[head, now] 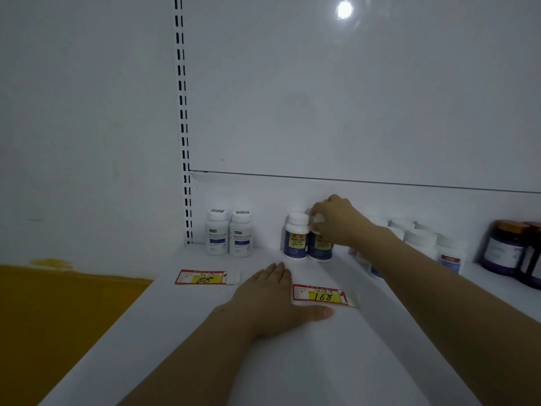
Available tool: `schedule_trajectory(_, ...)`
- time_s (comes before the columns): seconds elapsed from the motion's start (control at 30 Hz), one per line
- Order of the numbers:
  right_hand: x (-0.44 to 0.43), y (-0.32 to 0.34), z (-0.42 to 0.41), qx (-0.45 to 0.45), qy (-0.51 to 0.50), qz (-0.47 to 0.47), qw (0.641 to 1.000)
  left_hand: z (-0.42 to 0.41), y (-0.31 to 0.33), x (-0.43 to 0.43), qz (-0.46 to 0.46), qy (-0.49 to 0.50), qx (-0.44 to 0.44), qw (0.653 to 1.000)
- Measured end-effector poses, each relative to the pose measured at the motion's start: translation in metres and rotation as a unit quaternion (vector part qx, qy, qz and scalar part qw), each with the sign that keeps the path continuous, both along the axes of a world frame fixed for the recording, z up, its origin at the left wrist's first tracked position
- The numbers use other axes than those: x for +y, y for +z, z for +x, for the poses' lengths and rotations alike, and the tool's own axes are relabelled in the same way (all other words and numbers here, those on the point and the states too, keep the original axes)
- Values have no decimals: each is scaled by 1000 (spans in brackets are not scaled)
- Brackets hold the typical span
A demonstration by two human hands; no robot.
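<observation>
At the back of the white shelf [175,332], the right hand [333,221] is reaching over a dark-blue-labelled supplement bottle [320,249] and curling its fingers round the white cap, gripping it while the bottle is standing upright on the shelf, close beside a matching bottle [296,237] on its left. The left hand [272,303] is lying flat and relaxed, palm down, nearer the shelf's front, its thumb stretching just below a price tag marked 168 [322,295]. A price tag marked 88 [202,277] is lying further left, in front of two white bottles [217,231] standing side by side. More white-capped bottles [421,238] are standing behind the right forearm, and dark jars [503,247] are sitting at the far right.
</observation>
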State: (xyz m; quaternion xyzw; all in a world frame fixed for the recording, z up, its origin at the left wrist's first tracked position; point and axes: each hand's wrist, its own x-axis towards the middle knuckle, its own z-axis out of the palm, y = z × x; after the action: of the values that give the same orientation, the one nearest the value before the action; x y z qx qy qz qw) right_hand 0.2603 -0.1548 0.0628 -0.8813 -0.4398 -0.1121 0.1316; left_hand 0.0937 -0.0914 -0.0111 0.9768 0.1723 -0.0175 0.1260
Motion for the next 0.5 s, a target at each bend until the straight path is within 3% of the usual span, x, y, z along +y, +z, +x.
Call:
schedule_trajectory(0.07, -3, -10, 1, 27, -9, -13, 1000, 0, 0, -1, -2, 3, 1, 1000)
schedule_trajectory(0.3, -12, -6, -3, 76, -9, 90, 993, 0, 4, -2, -36, 11, -28, 999)
schedule_trajectory(0.43, -36, 19, -18, 124, 48, 139, 981, -2, 17, -5, -174, 21, -167, 970)
schedule_trajectory(0.5, -44, 28, -30, 139, 76, 143, 977, -4, 24, -6, -187, 18, -217, 958)
